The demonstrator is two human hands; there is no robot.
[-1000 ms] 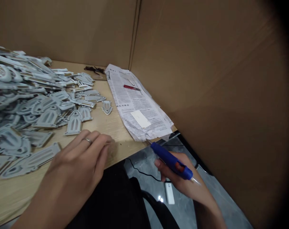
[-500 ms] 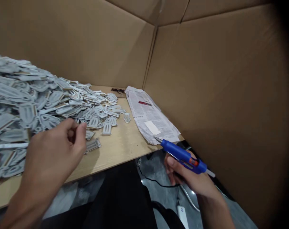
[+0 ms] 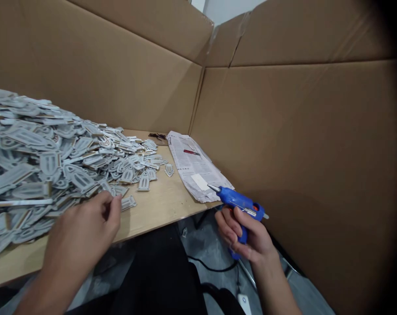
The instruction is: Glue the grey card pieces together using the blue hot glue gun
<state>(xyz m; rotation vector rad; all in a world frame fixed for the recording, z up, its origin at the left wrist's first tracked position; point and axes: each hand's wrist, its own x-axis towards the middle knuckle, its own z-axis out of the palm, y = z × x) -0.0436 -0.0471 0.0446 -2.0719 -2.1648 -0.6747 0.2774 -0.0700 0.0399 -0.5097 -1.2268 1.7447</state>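
Note:
In my right hand (image 3: 242,238) is a blue glue gun (image 3: 236,197), its metal nozzle aimed left over the table's front edge. My fingers wrap its handle. My left hand (image 3: 88,223) is closed in a pinch at the near side of a large pile of grey-white flat pieces (image 3: 50,164) with slots and brown edges. What its fingertips hold, if anything, is hidden. One loose piece (image 3: 129,202) lies just right of those fingertips. Several more pieces, among them a pointed one (image 3: 168,169), lie at the pile's right end.
Newspaper sheets (image 3: 201,168) lie on the wooden table (image 3: 161,205), bearing a red pen-like object (image 3: 192,152) and a white card (image 3: 200,182). Cardboard walls (image 3: 283,131) stand behind and to the right. A black cord (image 3: 214,270) hangs below, near a white power strip (image 3: 244,302).
The view has tilted upward. My right hand has turned the glue gun so that its handle shows, and brought it slightly left. My left hand sits lower against the pile, still pinched.

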